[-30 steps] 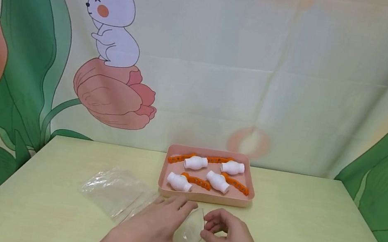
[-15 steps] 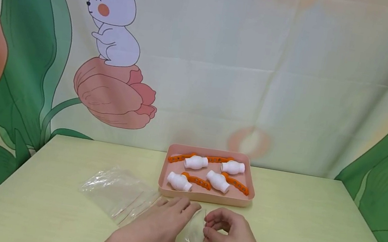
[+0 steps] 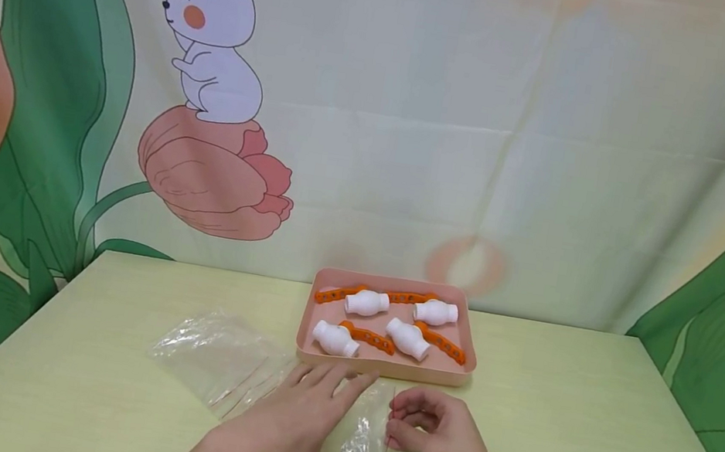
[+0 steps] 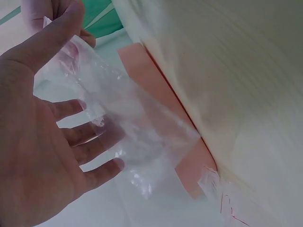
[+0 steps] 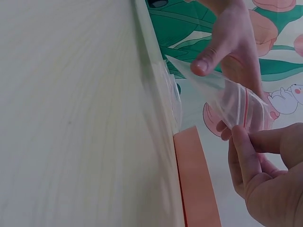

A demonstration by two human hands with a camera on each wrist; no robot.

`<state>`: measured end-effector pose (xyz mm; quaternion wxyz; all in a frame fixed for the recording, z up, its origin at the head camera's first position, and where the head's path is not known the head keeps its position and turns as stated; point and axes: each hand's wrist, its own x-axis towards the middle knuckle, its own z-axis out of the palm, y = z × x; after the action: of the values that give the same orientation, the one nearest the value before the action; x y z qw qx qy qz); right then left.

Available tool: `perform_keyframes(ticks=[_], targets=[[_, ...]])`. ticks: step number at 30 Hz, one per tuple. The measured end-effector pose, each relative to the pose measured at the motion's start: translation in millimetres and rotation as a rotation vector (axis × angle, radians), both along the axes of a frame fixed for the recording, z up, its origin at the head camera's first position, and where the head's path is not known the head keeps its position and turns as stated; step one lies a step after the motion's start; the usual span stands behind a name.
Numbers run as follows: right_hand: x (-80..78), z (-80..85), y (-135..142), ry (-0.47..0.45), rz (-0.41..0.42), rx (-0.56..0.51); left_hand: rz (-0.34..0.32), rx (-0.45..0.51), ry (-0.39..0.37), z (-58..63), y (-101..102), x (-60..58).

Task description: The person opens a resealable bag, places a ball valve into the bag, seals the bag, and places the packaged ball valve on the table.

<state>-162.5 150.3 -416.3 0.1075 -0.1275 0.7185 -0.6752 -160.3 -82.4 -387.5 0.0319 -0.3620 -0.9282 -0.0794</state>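
Observation:
A clear zip bag (image 3: 366,437) is held up between the two hands in the head view. My right hand (image 3: 437,434) pinches its zip edge between thumb and fingertips, and the red zip line (image 5: 246,109) runs right by that pinch in the right wrist view. My left hand (image 3: 290,426) is spread on the bag's other side, thumb apart from the straight fingers. In the left wrist view the fingertips of the left hand (image 4: 52,137) meet the crinkled film (image 4: 147,127), which partly covers them. Nothing shows inside the bag.
Behind the hands stands a pink tray (image 3: 383,370) with several white ball valves (image 3: 336,339) that have orange handles (image 3: 443,343). More clear zip bags (image 3: 216,360) lie overlapped on the table (image 3: 585,431) at the left. A printed curtain (image 3: 588,174) hangs behind.
The right hand has shifted slightly right with the zip edge. The bag, bowed apart at its mouth before, now looks flatter and straighter. The left hand stays spread, its thumb slightly further left.

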Motion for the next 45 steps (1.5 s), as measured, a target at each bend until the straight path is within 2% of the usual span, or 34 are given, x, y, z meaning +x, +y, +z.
perform_keyframes(ticks=[12,15,20,23,26,31,35,39,42,45], targets=[[-1.2,-3.1,4.7,-0.026,-0.002,-0.012,-0.002,0.036,-0.043,-4.3,-8.0,-6.1],[-1.3,-3.5,4.5,0.000,-0.016,0.024,0.000,0.045,-0.049,-3.3,-8.2,-6.4],[-0.2,-2.5,3.2,0.089,-0.104,0.161,0.011,0.032,-0.038,-2.3,-8.1,-5.9],[0.6,-0.9,3.0,0.120,-0.128,0.217,0.017,0.024,-0.030,-2.0,-8.0,-5.6],[1.3,0.6,3.2,0.123,-0.102,0.204,0.021,0.017,-0.023,-2.4,-7.9,-5.3],[2.3,1.3,2.2,0.112,-0.071,0.117,0.022,0.014,-0.008,-3.2,-7.8,-5.1],[3.4,3.1,0.8,0.075,-0.066,0.079,0.023,0.015,0.000,-3.1,-7.8,-4.6],[4.8,6.4,-0.6,0.063,-0.063,0.111,0.027,0.020,0.004,-3.5,-7.7,-4.0],[5.6,7.7,-1.2,0.114,-0.048,0.158,0.025,0.027,0.014,-3.1,-7.0,-3.2],[6.3,6.8,-1.0,0.156,-0.003,0.161,0.020,0.031,0.031,-2.4,-6.1,-1.9]])
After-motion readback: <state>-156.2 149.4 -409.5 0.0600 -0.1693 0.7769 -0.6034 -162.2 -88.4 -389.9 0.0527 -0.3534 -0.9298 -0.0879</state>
